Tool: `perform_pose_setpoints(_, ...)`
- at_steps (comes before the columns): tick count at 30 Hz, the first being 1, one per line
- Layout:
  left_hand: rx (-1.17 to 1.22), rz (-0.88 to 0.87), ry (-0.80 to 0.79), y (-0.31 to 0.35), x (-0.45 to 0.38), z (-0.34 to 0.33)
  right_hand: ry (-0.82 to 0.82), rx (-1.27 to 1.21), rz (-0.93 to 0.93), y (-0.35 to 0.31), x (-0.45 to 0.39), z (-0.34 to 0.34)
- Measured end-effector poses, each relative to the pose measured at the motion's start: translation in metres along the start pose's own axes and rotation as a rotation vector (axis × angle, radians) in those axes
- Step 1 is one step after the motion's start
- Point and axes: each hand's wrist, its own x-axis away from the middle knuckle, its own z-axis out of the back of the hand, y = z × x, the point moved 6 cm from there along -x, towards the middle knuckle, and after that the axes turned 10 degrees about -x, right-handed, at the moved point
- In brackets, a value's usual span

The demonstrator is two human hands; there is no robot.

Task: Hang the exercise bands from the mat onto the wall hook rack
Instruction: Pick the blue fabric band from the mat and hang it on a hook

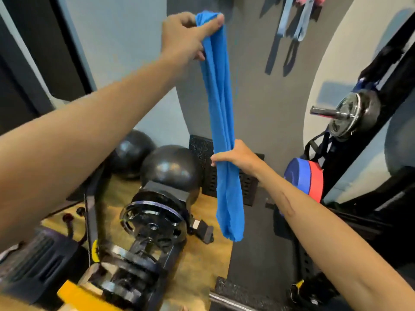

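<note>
Bright blue stretchy exercise band point(221, 122) hanging vertically between two hands, below and left of the wall hooks

The folded band is hanging with its long axis upright; the left hand point(186, 37) is pinching its bunched top fold, thumb and fingers point(215, 21) curled around it, while the right hand point(238, 156) is gripping it lower down, the loose end dangling beneath. The left hand is nearer the pale blue bands already hanging on the grey wall point(294, 21), up and to the right. Underneath, black exercise balls point(170, 169) and weight plates point(152, 221) are sitting on the floor.
</note>
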Motion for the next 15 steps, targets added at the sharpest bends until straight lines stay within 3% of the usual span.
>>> perform_pose_setpoints(4, 0.1, 0.306, 0.163, -0.099, -0.062, 0.063, 0.008, 0.156, -0.107, 0.024, -0.061, 0.035)
perform_pose_setpoints(8, 0.128, 0.752, 0.178, -0.226, -0.07, 0.11, -0.061, 0.451, -0.166, 0.019, -0.107, 0.05)
perform_pose_setpoints(10, -0.205, 0.96, -0.134, -0.269, -0.065, 0.118, -0.059, 0.514, -0.156, 0.0, -0.129, 0.059)
perform_pose_setpoints(12, -0.759, 0.986, -0.552, -0.287, -0.068, 0.115, -0.023, 0.492, -0.136, -0.026, -0.154, 0.072)
perform_pose_setpoints(14, -1.073, 0.681, -0.785, -0.277, -0.088, 0.081, -0.016, 0.453, -0.096, -0.052, -0.181, 0.078)
perform_pose_setpoints(15, -1.048, 0.492, -0.845, -0.263, -0.097, 0.051, -0.031, 0.453, -0.072, -0.064, -0.195, 0.078)
